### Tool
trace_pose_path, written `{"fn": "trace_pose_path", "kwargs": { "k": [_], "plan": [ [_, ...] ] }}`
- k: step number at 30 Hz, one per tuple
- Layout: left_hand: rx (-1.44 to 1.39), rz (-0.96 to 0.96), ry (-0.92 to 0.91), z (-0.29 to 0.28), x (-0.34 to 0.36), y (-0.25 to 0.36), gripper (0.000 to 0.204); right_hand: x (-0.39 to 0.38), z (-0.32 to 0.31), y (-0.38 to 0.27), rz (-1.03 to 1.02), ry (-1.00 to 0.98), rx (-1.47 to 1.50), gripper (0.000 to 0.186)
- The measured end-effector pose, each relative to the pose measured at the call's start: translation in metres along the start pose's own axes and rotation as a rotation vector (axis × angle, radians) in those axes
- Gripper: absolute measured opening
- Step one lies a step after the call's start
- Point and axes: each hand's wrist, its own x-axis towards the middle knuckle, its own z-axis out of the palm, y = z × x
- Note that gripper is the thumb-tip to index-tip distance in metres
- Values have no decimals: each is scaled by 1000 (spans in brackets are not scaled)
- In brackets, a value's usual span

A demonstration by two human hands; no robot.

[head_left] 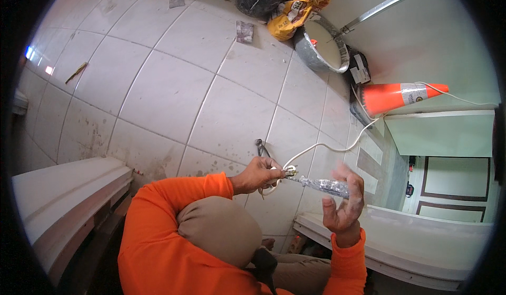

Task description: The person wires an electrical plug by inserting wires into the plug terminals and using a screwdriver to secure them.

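My left hand (259, 175) pinches a small white electrical fitting (289, 171) with a white cable (337, 149) running from it. A screwdriver (322, 186) with a paint-spattered handle reaches toward the fitting, its shaft at the fitting. My right hand (343, 204) is curled round the handle's end, its upper fingers slightly blurred. Just beyond my left hand, a metal hand tool (261, 146) shows against the tiles, partly hidden.
An orange cone (383, 98) lies on its side at right, with cable over it. A basin of pale liquid (311, 57), a yellow sack (283, 26) and a black bucket (250, 0) stand at the back. White ledges (68, 200) flank me on tiled floor (153, 100).
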Motion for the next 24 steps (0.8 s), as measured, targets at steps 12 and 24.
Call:
{"fn": "trace_pose_path", "kwargs": {
  "k": [12, 24],
  "plan": [
    [-65, 19, -9, -3, 4, -3, 9, -14, -9, -10, -37, -4, 77, 65],
    [-45, 16, 99, -9, 7, -5, 9, -18, -12, -14, -54, -91, -3, 68]
  ]
}}
